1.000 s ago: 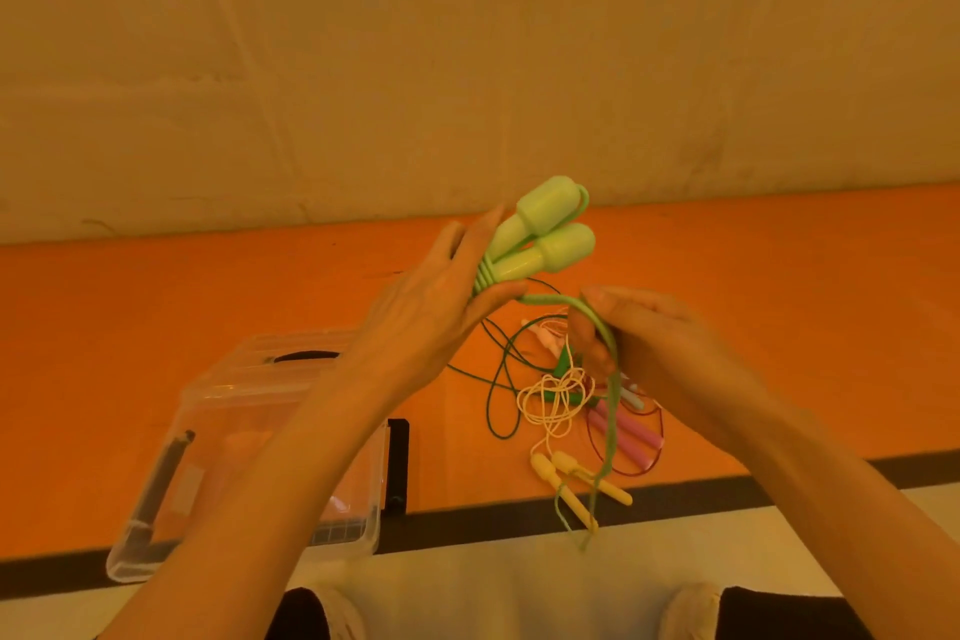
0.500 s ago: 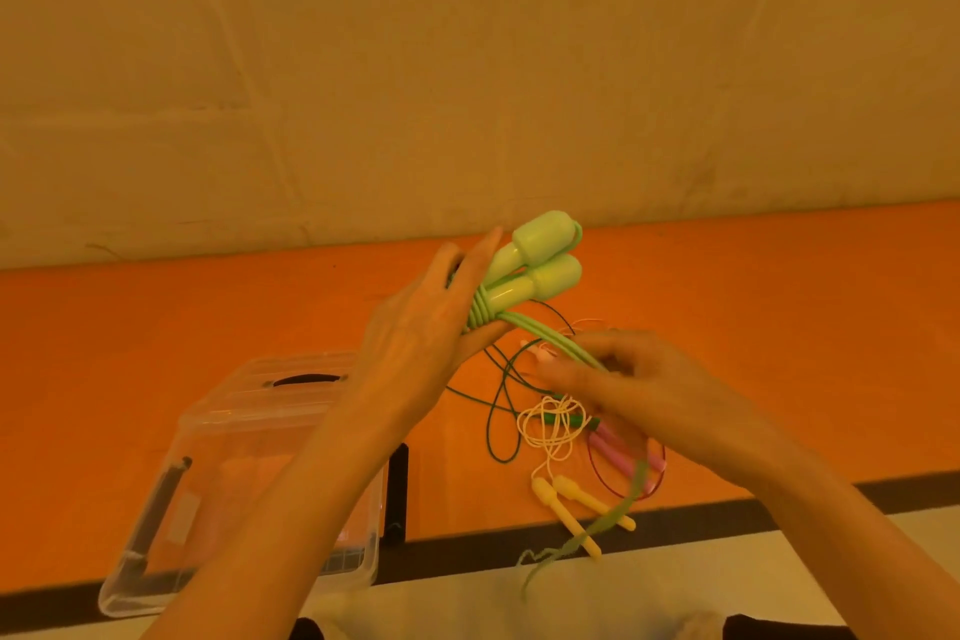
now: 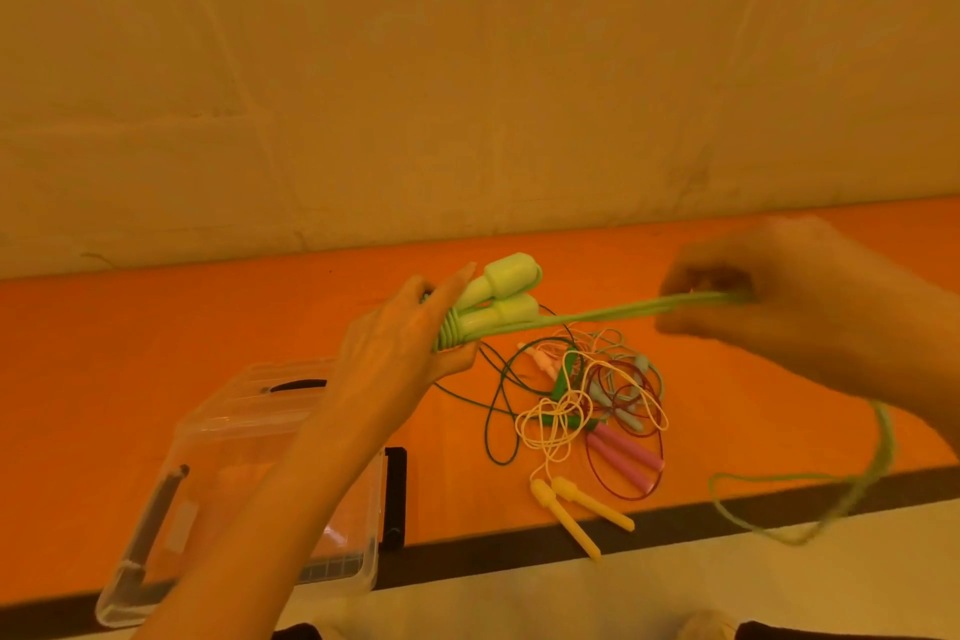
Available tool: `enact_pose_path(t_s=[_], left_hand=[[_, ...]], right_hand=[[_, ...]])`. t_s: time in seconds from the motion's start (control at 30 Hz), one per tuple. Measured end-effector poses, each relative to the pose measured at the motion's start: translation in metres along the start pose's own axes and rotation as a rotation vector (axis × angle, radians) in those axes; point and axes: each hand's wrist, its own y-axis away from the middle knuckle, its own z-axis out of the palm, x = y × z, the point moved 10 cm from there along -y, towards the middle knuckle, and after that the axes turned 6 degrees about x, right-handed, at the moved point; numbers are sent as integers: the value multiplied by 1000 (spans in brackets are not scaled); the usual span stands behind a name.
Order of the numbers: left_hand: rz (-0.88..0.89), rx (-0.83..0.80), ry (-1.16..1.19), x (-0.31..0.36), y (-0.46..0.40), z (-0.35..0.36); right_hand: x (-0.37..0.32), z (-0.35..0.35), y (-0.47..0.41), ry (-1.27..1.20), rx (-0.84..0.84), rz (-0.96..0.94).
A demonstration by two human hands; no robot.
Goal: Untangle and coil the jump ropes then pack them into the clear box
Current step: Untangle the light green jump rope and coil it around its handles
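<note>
1. The light green jump rope (image 3: 582,318) is held up over the orange surface (image 3: 156,353), near the middle of the view. Its two smooth, rounded plastic handles (image 3: 506,291) lie side by side, pointing toward 1 o'clock, with several turns of thin cord wound tight round their narrow necks.
2. The left hand (image 3: 400,353) grasps the handles at those wound necks, fingers curled behind them and thumb below.
3. From the handles a bundle of taut cord strands runs toward 3 o'clock into the right hand (image 3: 779,296), which is blurred; its fingers are clenched round the strands. The slack tail loops down and away at 4 o'clock.
4. Below, at about 5 o'clock from the handles, a tangled pile of ropes (image 3: 587,405) lies on the surface: thin dark green, cream and dark red cords, with glossy pink handles (image 3: 626,457) and slim yellow handles (image 3: 582,515) tapering to points.
5. The clear box (image 3: 249,431) sits at 7 o'clock, of see-through ribbed plastic with dark latches and its lid on. A pale label shows on its side; no writing can be read.
</note>
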Motion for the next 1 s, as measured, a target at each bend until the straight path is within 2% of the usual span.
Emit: enact_pose_path(t_s=[0.1, 0.17, 0.27, 0.57, 0.67, 0.83, 1.0], left_hand=[[1, -16, 40, 2, -1, -1], [39, -23, 69, 9, -1, 0], [96, -59, 121, 19, 0, 6], [214, -179, 119, 52, 6, 22], [259, -165, 168, 59, 14, 18], [239, -119, 247, 58, 20, 13], [262, -52, 353, 59, 21, -4]], right_hand=[[-28, -25, -8, -301, 189, -126], [-28, -28, -19, -528, 319, -122], [-11, -13, -38, -645, 435, -73], [-3, 11, -58, -738, 514, -93], [-3, 17, -63, -754, 510, -71], [3, 37, -68, -738, 456, -33], [8, 48, -72, -942, 387, -25]])
